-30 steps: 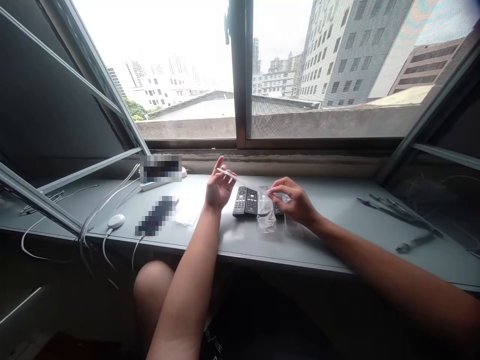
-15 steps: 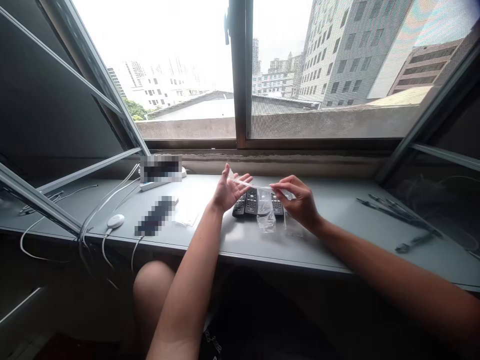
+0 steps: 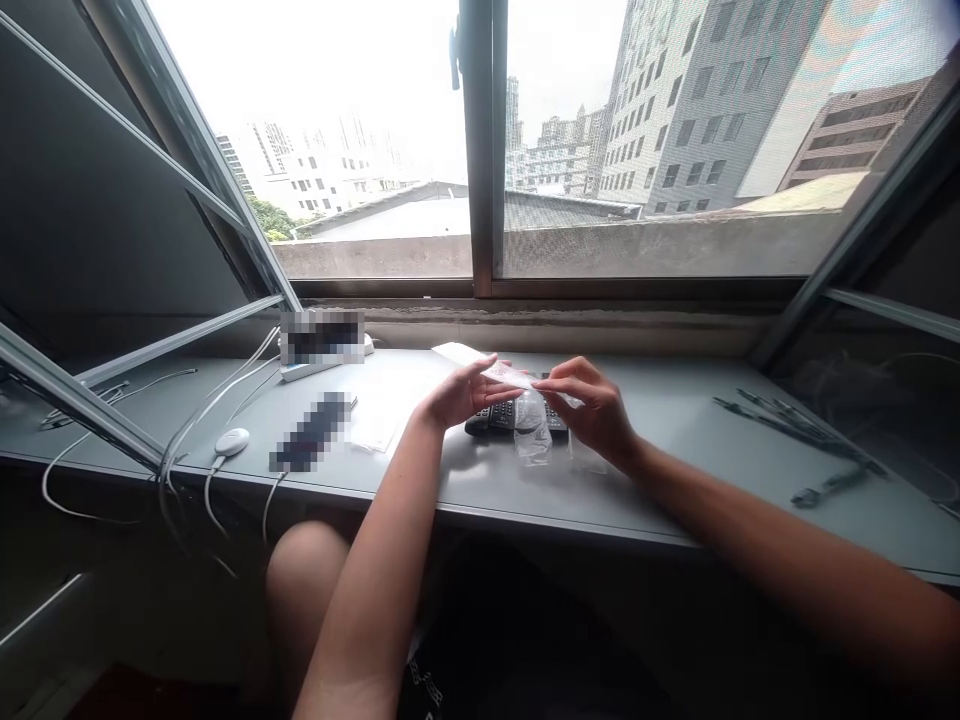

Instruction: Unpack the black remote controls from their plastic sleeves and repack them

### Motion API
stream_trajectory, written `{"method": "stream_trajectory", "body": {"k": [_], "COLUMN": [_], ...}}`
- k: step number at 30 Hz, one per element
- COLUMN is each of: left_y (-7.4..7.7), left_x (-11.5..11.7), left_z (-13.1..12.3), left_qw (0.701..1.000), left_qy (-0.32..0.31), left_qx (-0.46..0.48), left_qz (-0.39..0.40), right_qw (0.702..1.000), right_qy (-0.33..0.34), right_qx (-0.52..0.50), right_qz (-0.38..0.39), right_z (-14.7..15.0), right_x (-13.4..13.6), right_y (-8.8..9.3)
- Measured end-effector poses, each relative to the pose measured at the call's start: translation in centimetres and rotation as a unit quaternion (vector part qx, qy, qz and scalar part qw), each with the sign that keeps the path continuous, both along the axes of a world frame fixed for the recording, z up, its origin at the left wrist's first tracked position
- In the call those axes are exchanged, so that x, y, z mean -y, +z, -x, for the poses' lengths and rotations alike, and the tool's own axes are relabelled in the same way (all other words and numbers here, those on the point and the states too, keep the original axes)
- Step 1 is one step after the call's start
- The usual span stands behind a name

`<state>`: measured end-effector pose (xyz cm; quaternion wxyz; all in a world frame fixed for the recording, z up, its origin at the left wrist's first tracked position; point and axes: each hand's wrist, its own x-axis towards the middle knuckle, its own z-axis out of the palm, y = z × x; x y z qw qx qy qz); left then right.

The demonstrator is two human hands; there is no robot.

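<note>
Both hands hold a clear plastic bag (image 3: 480, 364) stretched flat above the grey ledge (image 3: 675, 440). My left hand (image 3: 457, 395) pinches the bag near its left end. My right hand (image 3: 589, 405) pinches the right end between thumb and fingers. Under the hands lie black remote controls (image 3: 504, 415) side by side, partly hidden. Two more clear bags (image 3: 534, 440) rest on and beside the remotes.
A white mouse (image 3: 232, 441) and several white cables (image 3: 191, 430) lie at the ledge's left. A power strip (image 3: 322, 340) sits by the window frame. Black cable ties (image 3: 795, 425) are scattered at the right. The window is open at the left.
My left hand has turned from palm-up with spread fingers to a pinch on the bag. The bag has come down from tilted to nearly flat over the remotes.
</note>
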<state>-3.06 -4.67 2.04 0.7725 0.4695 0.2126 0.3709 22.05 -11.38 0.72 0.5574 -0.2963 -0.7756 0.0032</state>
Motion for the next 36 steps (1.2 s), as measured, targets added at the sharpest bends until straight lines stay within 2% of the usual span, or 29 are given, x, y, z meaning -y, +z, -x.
{"method": "stream_trajectory", "body": {"k": [3, 6, 10, 13, 18, 26, 36], "left_y": [-0.7, -1.1, -1.0, -0.8, -0.7, -0.2, -0.4], "left_x": [-0.4, -1.0, -1.5, -1.6, -1.5, -1.1, -1.3], "left_z": [0.2, 0.2, 0.1, 0.1, 0.1, -0.2, -0.3], "left_qw": [1.000, 0.997, 0.989, 0.984, 0.983, 0.978, 0.980], "left_qy": [0.016, 0.067, 0.143, 0.173, 0.180, 0.199, 0.189], "left_qx": [-0.018, 0.004, 0.023, 0.033, 0.035, 0.047, 0.057], "left_qz": [-0.013, -0.027, -0.008, 0.003, 0.004, 0.031, 0.040], "right_qw": [0.999, 1.000, 0.999, 0.999, 0.999, 0.999, 0.997], "right_qy": [0.014, 0.000, -0.031, -0.039, -0.015, -0.012, -0.006], "right_qx": [0.030, 0.025, -0.007, -0.009, 0.019, 0.020, 0.009], "right_qz": [0.008, 0.011, 0.006, 0.015, 0.023, 0.032, 0.072], "right_z": [0.0, 0.2, 0.3, 0.2, 0.3, 0.1, 0.3], "right_x": [-0.1, -0.2, -0.1, -0.1, -0.3, -0.6, -0.3], "right_y": [0.1, 0.2, 0.4, 0.5, 0.3, 0.1, 0.1]}}
